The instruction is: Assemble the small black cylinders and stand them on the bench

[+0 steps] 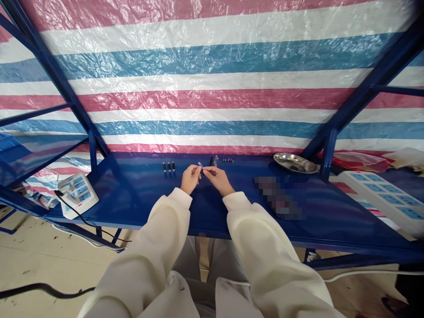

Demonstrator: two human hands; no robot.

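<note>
My left hand (191, 178) and my right hand (217, 178) meet above the middle of the blue table (145, 194), both closed in a pinch. Between their fingertips is a small clear tube-like piece (200, 164) with something dark at its lower end. How the two parts join cannot be made out. Just behind my right hand lie more clear pieces (216, 160) and some dark ones (211, 161). Farther right, several small shiny metal parts (228, 160) form a row. Left of my hands, three short black cylinders with light ends (168, 167) lie side by side.
A round metal dish (291, 164) sits at the back right, with a blurred-out dark object (278, 198) in front. Power strips stand at the left (78, 194) and right (384, 194). Blue frame posts (327, 150) and a striped sheet (212, 99) bound the table.
</note>
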